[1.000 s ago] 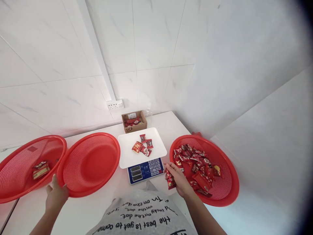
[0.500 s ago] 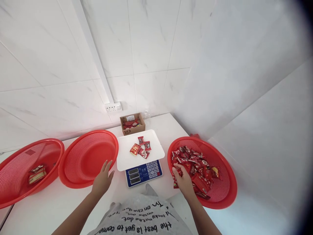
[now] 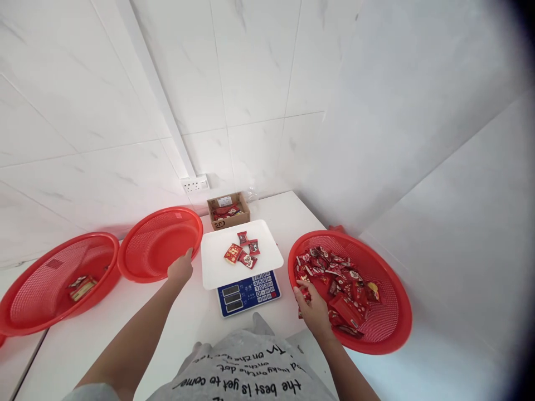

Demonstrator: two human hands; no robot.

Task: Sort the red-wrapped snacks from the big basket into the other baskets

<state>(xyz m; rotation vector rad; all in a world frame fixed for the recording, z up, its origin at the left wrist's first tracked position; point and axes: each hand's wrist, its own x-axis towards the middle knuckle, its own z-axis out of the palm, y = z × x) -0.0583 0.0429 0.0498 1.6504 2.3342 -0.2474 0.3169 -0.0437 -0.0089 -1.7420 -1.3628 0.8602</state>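
Note:
My left hand (image 3: 180,269) grips the near rim of an empty red mesh basket (image 3: 161,242), which is tipped up toward the wall. My right hand (image 3: 311,305) reaches into the right red basket (image 3: 388,328), fingers curled down on the heap of red snack packets (image 3: 338,278). Between the two baskets stands a blue scale (image 3: 246,292) with a white tray (image 3: 217,273). Several red packets (image 3: 244,253) lie on that tray.
A third red basket (image 3: 37,301) at the far left holds a packet or two (image 3: 81,287). A small cardboard box (image 3: 228,209) with red packets sits behind the scale by the tiled wall. A wall socket (image 3: 195,182) is above it. The white table ends at the corner on the right.
My left hand went from the basket's left rim to its right rim and pushed it back and up. My right hand carried a packet into the right basket and now rests on the heap.

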